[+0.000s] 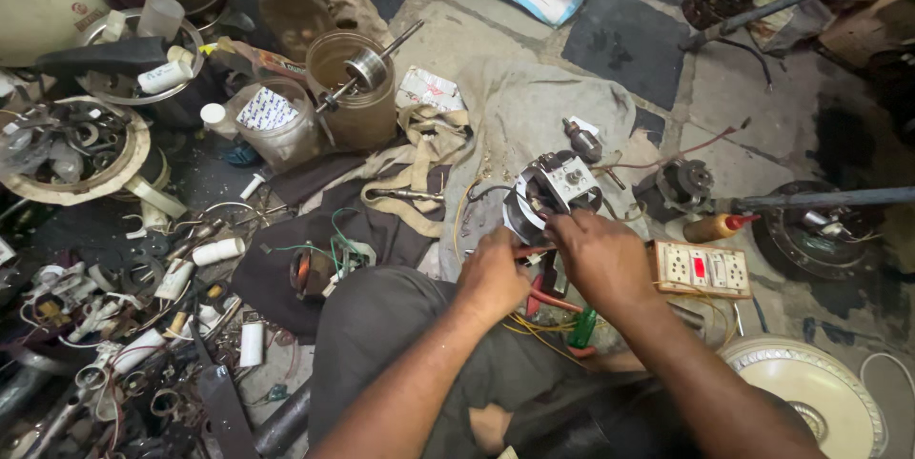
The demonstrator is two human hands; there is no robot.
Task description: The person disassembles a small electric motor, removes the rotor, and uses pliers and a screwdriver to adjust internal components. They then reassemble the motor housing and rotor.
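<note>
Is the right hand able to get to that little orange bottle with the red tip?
Probably yes. The right hand is at the small motor, and the orange bottle lies just beyond it, with only the switch board beside it.

A small electric motor [553,194] with a white square end plate and exposed windings lies tilted on grey cloth [534,106], wires trailing.

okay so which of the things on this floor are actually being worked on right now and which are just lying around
In hand:
left hand
right hand
small motor
yellow wires

Lying about:
switchboard with sockets
glue bottle
plastic jar with shaft
white capacitor
ceiling fan cover
</note>
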